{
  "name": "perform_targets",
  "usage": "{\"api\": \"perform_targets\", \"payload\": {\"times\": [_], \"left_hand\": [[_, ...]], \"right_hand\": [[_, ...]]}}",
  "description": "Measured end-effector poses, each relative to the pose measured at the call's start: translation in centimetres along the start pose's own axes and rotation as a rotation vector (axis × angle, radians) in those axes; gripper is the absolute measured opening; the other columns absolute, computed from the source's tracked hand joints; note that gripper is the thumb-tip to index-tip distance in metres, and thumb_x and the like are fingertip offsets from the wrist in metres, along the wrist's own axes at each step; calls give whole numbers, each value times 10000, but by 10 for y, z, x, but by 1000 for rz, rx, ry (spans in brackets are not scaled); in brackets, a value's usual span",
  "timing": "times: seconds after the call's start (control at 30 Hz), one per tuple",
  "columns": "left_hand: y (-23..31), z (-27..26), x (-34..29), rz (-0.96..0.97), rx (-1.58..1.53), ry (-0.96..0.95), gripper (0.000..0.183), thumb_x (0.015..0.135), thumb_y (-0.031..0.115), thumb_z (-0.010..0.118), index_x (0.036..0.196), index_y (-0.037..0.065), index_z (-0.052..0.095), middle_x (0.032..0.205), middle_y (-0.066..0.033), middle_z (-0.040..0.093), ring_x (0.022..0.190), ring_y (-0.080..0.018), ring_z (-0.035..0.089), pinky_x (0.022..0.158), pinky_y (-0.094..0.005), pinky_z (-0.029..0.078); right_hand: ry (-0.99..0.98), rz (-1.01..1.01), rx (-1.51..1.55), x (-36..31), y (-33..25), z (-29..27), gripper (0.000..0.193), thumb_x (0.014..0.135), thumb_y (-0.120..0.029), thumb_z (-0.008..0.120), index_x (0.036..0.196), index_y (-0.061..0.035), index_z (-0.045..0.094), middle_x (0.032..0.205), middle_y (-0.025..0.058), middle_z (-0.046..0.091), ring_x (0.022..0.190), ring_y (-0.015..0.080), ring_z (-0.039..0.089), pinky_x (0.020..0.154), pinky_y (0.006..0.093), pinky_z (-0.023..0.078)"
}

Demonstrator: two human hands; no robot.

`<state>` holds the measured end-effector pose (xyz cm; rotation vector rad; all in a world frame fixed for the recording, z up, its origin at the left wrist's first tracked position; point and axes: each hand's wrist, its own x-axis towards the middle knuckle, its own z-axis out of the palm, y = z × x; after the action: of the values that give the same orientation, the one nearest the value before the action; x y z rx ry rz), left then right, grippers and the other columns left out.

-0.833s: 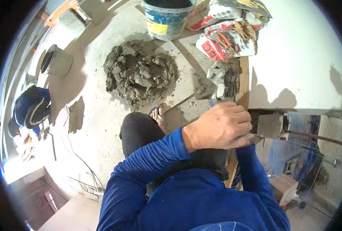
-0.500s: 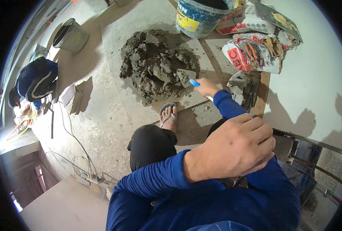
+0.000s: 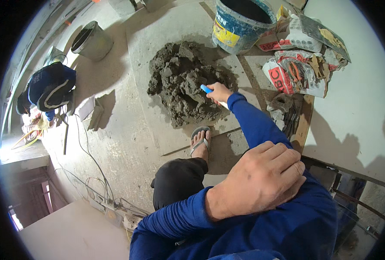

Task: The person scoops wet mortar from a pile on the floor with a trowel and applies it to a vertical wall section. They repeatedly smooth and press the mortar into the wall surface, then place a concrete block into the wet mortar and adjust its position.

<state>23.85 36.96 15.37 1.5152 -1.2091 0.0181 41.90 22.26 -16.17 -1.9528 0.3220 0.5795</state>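
My right hand (image 3: 220,93) is closed round the blue-and-white handle of a trowel (image 3: 206,88). The trowel's blade is in the heap of wet grey mortar (image 3: 179,84), mostly lost against it. Nearer to me, my left hand (image 3: 262,177) lies across my right arm (image 3: 255,121) with its back up. Its fingers are curled down, their tips hidden, so anything under them cannot be made out. My sandalled foot (image 3: 200,141) stands just in front of the heap.
A blue bucket (image 3: 242,32) stands behind the heap, beside torn cement bags (image 3: 298,71). At left are a grey bucket (image 3: 93,43), a bent-over person in dark blue (image 3: 51,86) and cables (image 3: 90,154) on the floor. A white board (image 3: 348,99) lies at right.
My right hand has pushed the trowel forward and left into the mortar, and the blade shows less. My left hand keeps its place over the arm. The whole view has shifted slightly.
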Motion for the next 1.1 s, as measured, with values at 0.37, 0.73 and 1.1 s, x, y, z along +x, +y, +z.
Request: {"api": "perform_targets", "payload": {"times": [0.37,0.73,1.1], "left_hand": [[-19,21,21,-35,111,-91,229,778,1,802,1001,26,752,1015,-138,752,932,-303,730,852,-391,572],[-59,31,41,0,200,-171,183,1009,154,685,1019,-20,738,1001,-149,734,908,-274,688,845,-382,542],[-82,63,58,-52,130,-232,127,970,89,695,1004,-31,717,956,-124,716,845,-228,668,812,-347,533]], "right_hand": [[35,-195,561,-206,-24,-16,612,969,-134,706,1544,-75,504,896,49,656,645,120,602,593,331,524],[600,128,644,-591,-31,-26,670,1014,-180,627,1620,-62,368,763,25,596,646,101,581,593,306,503],[1124,222,1240,-704,11,-58,336,999,-125,606,1243,102,567,909,116,654,669,154,647,532,297,537]]}}
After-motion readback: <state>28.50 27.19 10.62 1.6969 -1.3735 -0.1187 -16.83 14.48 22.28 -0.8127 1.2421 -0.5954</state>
